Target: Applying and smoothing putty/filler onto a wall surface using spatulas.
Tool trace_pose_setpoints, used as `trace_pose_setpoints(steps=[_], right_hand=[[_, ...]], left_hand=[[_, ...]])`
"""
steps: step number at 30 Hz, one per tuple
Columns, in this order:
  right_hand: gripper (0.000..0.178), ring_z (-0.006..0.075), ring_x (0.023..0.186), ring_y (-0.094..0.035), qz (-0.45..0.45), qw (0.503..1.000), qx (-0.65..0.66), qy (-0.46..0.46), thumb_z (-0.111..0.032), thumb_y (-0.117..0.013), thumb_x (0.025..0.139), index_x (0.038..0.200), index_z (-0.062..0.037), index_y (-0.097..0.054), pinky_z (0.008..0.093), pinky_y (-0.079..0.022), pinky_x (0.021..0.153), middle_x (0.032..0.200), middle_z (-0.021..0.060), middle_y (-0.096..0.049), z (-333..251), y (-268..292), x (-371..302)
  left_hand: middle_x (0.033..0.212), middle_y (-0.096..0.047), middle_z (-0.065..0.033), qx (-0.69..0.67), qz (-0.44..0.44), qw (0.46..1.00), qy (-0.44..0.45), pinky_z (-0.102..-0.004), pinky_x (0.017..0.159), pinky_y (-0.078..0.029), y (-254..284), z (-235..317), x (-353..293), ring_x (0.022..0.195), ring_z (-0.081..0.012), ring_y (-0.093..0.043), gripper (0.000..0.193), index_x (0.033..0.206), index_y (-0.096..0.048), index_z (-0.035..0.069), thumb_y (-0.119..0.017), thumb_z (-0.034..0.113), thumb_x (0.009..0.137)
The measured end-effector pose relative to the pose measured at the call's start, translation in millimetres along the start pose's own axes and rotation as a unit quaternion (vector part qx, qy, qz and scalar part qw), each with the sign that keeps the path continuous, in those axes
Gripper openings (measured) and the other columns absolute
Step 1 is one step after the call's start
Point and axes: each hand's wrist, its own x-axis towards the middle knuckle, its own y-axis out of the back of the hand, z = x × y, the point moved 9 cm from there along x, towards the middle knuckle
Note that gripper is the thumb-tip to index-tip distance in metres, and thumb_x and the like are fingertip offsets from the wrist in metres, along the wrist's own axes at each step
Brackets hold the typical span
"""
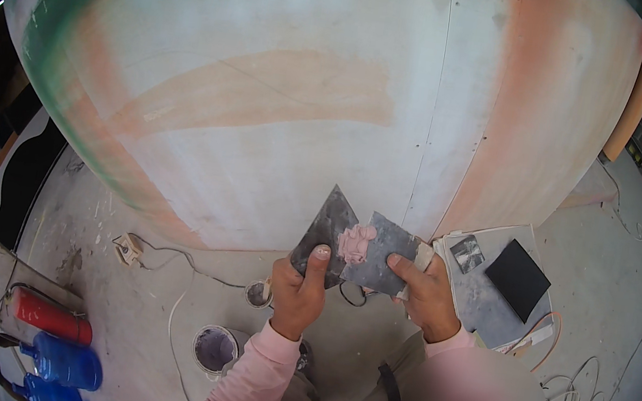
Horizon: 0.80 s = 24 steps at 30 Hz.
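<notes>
My left hand (301, 296) grips a dark, flat putty spreader (323, 229), thumb on its face. A second flat spreader (386, 242), grey with a pale strip along its right edge, is pinched in my right hand (428, 291). Where the two spreaders come together sits a lump of pink putty (355, 243); I cannot tell which plate bears most of it. Both hands are held out in front of a large curved panel (282, 187), whitish with orange and green patches. My fingers behind the plates are mostly hidden.
A white board (479, 301) at the right carries a black sheet (519, 279). Below my left hand stand a small tub (258, 294) and a bucket (196, 347). Cables (576, 400) lie at the right. Far left are a red cylinder (52, 316) and blue water bottles (72, 362).
</notes>
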Motion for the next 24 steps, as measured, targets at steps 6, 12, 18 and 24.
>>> trace_pose_setpoints(steps=[6, 12, 18, 24], right_hand=[[0.030, 0.0096, 0.070, -0.062, 0.035, 0.994, 0.048, 0.093, -0.018, -0.066, 0.093, 0.117, -0.0008, -0.060, 0.0253, -0.045, 0.052, 0.092, 0.0030, -0.067, -32.7, -2.1, 12.9], [0.032, 0.0200, 0.092, -0.064, 0.009, 0.891, -0.227, 0.394, -0.004, -0.070, 0.087, 0.119, -0.0011, -0.063, 0.0336, -0.052, 0.081, 0.107, 0.0088, -0.069, -88.2, -3.9, -13.9], [0.074, 0.0304, 0.103, -0.060, -0.072, 0.716, -0.513, 0.468, 0.004, -0.080, 0.061, 0.130, -0.0158, -0.063, 0.0399, -0.054, 0.084, 0.124, 0.0087, -0.062, -64.0, -52.2, -40.5], [0.056, 0.0336, 0.096, -0.062, -0.038, 0.741, -0.517, 0.427, 0.006, -0.074, 0.074, 0.127, -0.0058, -0.060, 0.0409, -0.050, 0.082, 0.118, 0.0150, -0.064, -64.4, -42.4, -39.5]], left_hand=[[0.059, -0.046, 0.0053, 0.042, -0.061, 0.997, -0.031, -0.0300, 0.049, -0.029, -16.3, 8.7, -2.8, 0.058, -0.0057, -0.037, 0.045, 0.075, -0.056, -0.001, -0.057, 0.034, 0.103], [0.084, -0.066, -0.0017, -0.146, -0.045, 0.976, 0.152, -0.0279, 0.069, -0.049, -19.7, -26.3, -0.4, 0.076, -0.0091, -0.059, 0.040, 0.097, -0.066, -0.003, -0.052, 0.033, 0.106], [0.121, -0.067, -0.0109, -0.436, -0.085, 0.873, 0.204, -0.0376, 0.094, -0.054, -35.9, -35.6, 1.5, 0.107, -0.0215, -0.067, 0.039, 0.125, -0.060, -0.001, -0.053, 0.032, 0.105], [0.112, -0.069, -0.0089, -0.426, -0.064, 0.885, 0.178, -0.0353, 0.090, -0.054, -39.6, -33.0, 3.3, 0.100, -0.0187, -0.067, 0.037, 0.119, -0.062, -0.001, -0.054, 0.032, 0.105]])
